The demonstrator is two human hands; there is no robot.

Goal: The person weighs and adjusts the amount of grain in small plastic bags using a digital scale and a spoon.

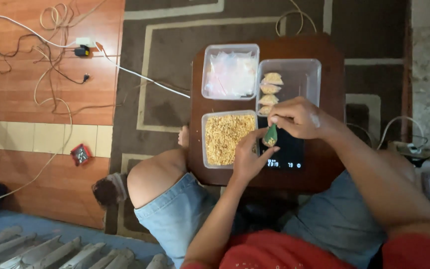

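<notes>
Meanwhile, both hands pinch a green cone (270,135) beside the grain-filled tub (227,138).

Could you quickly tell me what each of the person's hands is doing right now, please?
Left hand: closed on the lower part of a small green pouch over the black scale.
Right hand: pinching the pouch's top.
</notes>
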